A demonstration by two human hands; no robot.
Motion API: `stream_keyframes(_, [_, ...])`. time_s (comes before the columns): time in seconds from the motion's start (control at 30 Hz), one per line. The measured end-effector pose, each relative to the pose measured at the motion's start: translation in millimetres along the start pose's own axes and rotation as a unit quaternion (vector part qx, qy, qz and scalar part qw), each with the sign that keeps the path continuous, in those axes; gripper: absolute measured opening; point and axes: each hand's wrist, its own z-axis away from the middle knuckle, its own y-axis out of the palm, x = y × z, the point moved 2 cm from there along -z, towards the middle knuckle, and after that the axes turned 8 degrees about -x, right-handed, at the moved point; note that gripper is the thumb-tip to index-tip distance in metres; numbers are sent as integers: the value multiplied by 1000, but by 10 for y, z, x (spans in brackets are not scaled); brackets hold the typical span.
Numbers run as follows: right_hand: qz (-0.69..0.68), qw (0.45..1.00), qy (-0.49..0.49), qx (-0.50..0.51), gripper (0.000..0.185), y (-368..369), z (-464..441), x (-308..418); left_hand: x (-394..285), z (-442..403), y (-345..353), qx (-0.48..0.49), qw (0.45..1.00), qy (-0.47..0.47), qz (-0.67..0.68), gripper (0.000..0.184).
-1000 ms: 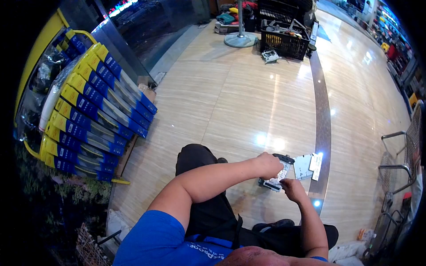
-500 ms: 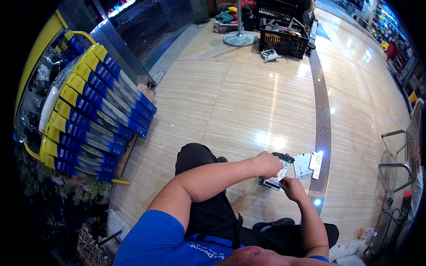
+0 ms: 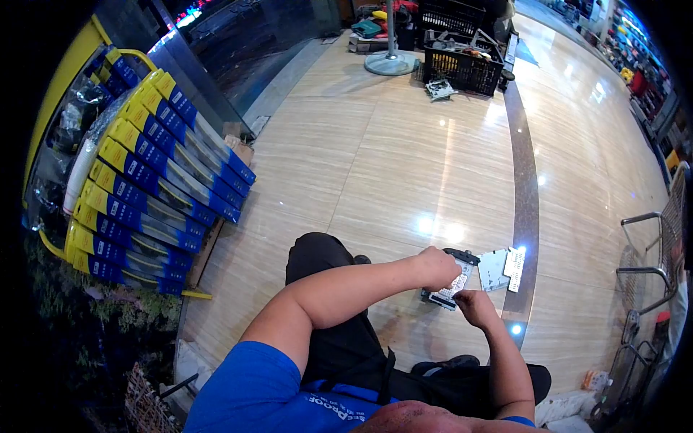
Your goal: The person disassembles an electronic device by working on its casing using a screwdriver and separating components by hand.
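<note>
A metal unit with black ends [image 3: 463,274] rests on the floor in front of my crossed legs. My left hand [image 3: 439,268] is closed at its upper left side, with fingers curled down over it; whatever lies inside them is hidden. At the unit's lower right edge, the fingertips of my right hand [image 3: 477,309] are pinched together on it. Just right of the unit lies a flat metal plate [image 3: 493,270], touching or overlapped by a white labelled strip [image 3: 515,270].
Blue-and-yellow packages [image 3: 155,162] fill a rack at left. A black crate of parts [image 3: 462,68] stands ahead beside a round pole base [image 3: 391,63], with a small metal part [image 3: 439,90] before it. Metal chairs [image 3: 646,270] are at right.
</note>
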Motion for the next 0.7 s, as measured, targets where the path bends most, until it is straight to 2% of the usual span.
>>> stream_keyframes(0.27, [14, 1000, -22, -9, 21, 9, -10, -43, 9, -7, 23, -5, 1000, 1, 3, 31])
stream_keyframes(0.33, [21, 999, 28, 12, 21, -3, -12, -35, 3, -3, 15, -3, 1000, 0, 1, 32])
stream_keyframes(0.4, [22, 999, 39, 13, 21, -1, -13, -33, -1, -2, 19, -1, 1000, 0, -1, 32])
stream_keyframes(0.43, [23, 998, 49, 14, 21, 0, -12, -37, -4, -1, 24, -14, 1000, -5, -1, 26])
stream_keyframes(0.6, [31, 999, 4, -12, 22, 10, -13, -57, 0, -4, 29, -24, 1000, -11, -1, 21])
stream_keyframes(0.7, [35, 999, 7, -9, 23, -13, -12, -19, 18, -29, 65, 5, 1000, 2, -8, 31])
